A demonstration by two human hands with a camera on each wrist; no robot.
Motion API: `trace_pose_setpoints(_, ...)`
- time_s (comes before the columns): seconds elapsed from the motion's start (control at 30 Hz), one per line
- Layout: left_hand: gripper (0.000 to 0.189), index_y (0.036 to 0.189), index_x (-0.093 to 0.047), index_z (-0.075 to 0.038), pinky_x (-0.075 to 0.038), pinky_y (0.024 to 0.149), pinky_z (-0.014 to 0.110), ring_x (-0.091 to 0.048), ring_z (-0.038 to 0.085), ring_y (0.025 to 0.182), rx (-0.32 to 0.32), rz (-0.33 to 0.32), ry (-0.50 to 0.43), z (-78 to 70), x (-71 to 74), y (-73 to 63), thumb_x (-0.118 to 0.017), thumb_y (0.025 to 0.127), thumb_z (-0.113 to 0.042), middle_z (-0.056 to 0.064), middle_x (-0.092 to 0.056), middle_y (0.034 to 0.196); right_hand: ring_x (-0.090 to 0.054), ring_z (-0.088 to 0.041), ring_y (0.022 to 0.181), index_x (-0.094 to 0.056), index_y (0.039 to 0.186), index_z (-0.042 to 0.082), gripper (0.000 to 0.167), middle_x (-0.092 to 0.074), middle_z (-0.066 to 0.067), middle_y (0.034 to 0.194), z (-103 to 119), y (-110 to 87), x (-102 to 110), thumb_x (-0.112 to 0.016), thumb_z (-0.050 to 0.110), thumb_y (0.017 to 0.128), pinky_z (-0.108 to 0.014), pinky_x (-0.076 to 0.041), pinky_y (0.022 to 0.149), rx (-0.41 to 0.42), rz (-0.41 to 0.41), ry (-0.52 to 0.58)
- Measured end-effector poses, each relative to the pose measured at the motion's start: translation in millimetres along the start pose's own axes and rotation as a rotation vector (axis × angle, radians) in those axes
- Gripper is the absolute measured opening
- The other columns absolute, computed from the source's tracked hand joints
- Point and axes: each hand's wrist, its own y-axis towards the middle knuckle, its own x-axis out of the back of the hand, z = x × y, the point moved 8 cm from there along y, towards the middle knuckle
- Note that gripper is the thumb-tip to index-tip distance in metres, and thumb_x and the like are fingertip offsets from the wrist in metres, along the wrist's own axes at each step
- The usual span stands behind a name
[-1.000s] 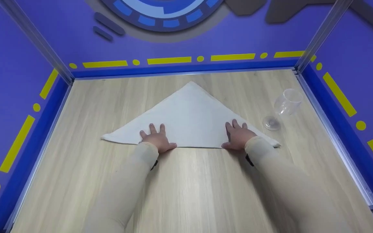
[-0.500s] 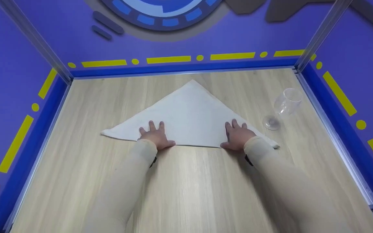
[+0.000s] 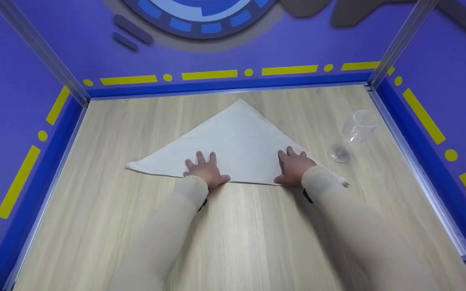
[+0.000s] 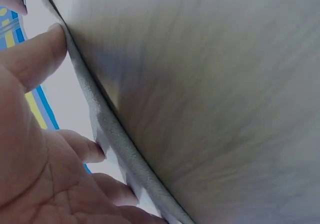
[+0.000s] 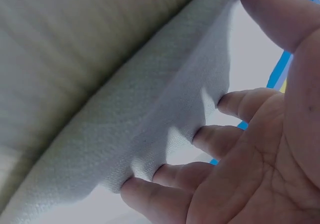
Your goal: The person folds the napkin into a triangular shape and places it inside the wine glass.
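Observation:
A white cloth napkin (image 3: pixel 233 137), folded into a triangle, lies on the wooden table with its peak toward the back wall. Spread fingers of my left hand (image 3: pixel 206 169) rest on it just left of the middle, the thumb along the folded front edge. My right hand (image 3: pixel 295 166) rests likewise near the right part of that edge, fingertips pressing the fabric. In the left wrist view, the thumb (image 4: pixel 42 54) touches the fold's rim. The right wrist view shows the fingertips (image 5: pixel 135 186) against the cloth, which dents slightly under them. Neither hand grips the cloth.
A clear stemmed glass (image 3: pixel 359 127) with a round foot (image 3: pixel 339 153) stands at the right, just beyond the napkin's right corner. Blue-purple panels (image 3: pixel 217 60) with yellow marks enclose the wooden table (image 3: pixel 241 234) at the back and both sides.
My left hand has shifted a little to the right along the napkin's front edge. My right hand has edged slightly up and left. The napkin and glass look nearly unchanged.

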Motion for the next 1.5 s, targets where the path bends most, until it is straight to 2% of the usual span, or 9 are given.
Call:
trace_pose_setpoints(0.27, 0.101, 0.171, -0.013, -0.021, -0.027, 0.12, 0.075, -0.002, 0.061, 0.157, -0.013, -0.005, -0.037, 1.3, 2.6, 0.9, -0.065, 0.096, -0.064, 0.024, 0.003, 0.176, -0.026, -0.071, 0.145, -0.025, 0.166, 0.001, 0.101, -0.017, -0.035, 0.17, 1, 0.7, -2, -0.073, 0.053, 0.094, -0.07, -0.036, 0.118, 0.005, -0.016, -0.009)
trace_pose_setpoints(0.77, 0.103, 0.171, -0.013, -0.021, -0.026, 0.12, 0.076, -0.001, 0.06, 0.158, -0.005, 0.002, -0.026, 2.3, 3.3, 1.5, -0.065, 0.095, -0.066, 0.023, 0.004, 0.176, -0.027, -0.07, 0.146, -0.022, 0.166, 0.001, 0.1, -0.016, -0.034, 0.171, 5, -5.2, -2, -0.071, 0.054, 0.096, -0.069, -0.038, 0.117, 0.01, -0.019, -0.002)
trace_pose_setpoints(1.03, 0.1, 0.171, -0.017, -0.02, -0.024, 0.121, 0.076, -0.002, 0.061, 0.158, -0.026, -0.024, -0.038, 4.7, 8.9, 2.3, -0.067, 0.095, -0.062, 0.024, 0.0, 0.176, -0.03, -0.071, 0.144, -0.023, 0.166, 0.0, 0.103, -0.018, -0.035, 0.17, 6, -3.5, -3, -0.072, 0.056, 0.094, -0.071, -0.042, 0.112, 0.002, -0.028, -0.002)
trace_pose_setpoints(1.13, 0.1, 0.17, -0.018, -0.021, -0.024, 0.121, 0.076, -0.004, 0.06, 0.158, -0.014, -0.031, -0.028, 6.5, 8.3, 7.3, -0.068, 0.095, -0.063, 0.024, -0.001, 0.176, -0.032, -0.071, 0.143, -0.023, 0.166, 0.0, 0.102, -0.018, -0.035, 0.17, 7, -2.8, -3, -0.07, 0.056, 0.095, -0.07, -0.042, 0.112, -0.002, -0.027, -0.015)
trace_pose_setpoints(1.23, 0.102, 0.17, -0.019, -0.016, -0.027, 0.121, 0.075, -0.008, 0.061, 0.157, 0.014, -0.052, 0.001, 2.4, 8.2, 7.7, -0.069, 0.094, -0.063, 0.027, -0.002, 0.175, -0.033, -0.069, 0.143, -0.025, 0.166, 0.001, 0.101, -0.02, -0.034, 0.169, 9, -4.0, -1, -0.072, 0.055, 0.094, -0.071, -0.041, 0.113, -0.009, -0.012, -0.026)
trace_pose_setpoints(1.33, 0.102, 0.169, -0.02, -0.01, -0.033, 0.119, 0.072, -0.015, 0.063, 0.154, 0.026, -0.063, 0.004, -6.2, 8.5, 2.4, -0.068, 0.096, -0.061, 0.032, -0.005, 0.173, -0.024, -0.066, 0.15, -0.025, 0.166, 0.003, 0.103, -0.017, -0.033, 0.171, 11, -3.6, 2, -0.076, 0.052, 0.092, -0.073, -0.034, 0.118, -0.009, 0.013, -0.012)
trace_pose_setpoints(1.4, 0.101, 0.169, -0.02, -0.007, -0.035, 0.119, 0.07, -0.017, 0.065, 0.153, 0.011, -0.06, 0.005, -10.2, 9.0, 0.5, -0.067, 0.097, -0.06, 0.034, -0.007, 0.172, -0.019, -0.065, 0.152, -0.024, 0.167, 0.004, 0.104, -0.014, -0.032, 0.172, 12, -2.1, 3, -0.078, 0.05, 0.091, -0.074, -0.03, 0.119, 0.002, 0.02, 0.002)
trace_pose_setpoints(1.5, 0.101, 0.168, -0.019, -0.006, -0.038, 0.119, 0.067, -0.018, 0.064, 0.153, -0.003, -0.046, 0.009, -8.9, 10.3, 0.5, -0.064, 0.098, -0.062, 0.035, -0.009, 0.172, -0.016, -0.066, 0.152, -0.022, 0.167, 0.004, 0.107, -0.012, -0.032, 0.172, 12, 1.1, 3, -0.08, 0.05, 0.09, -0.072, -0.03, 0.121, 0.025, 0.022, 0.009)
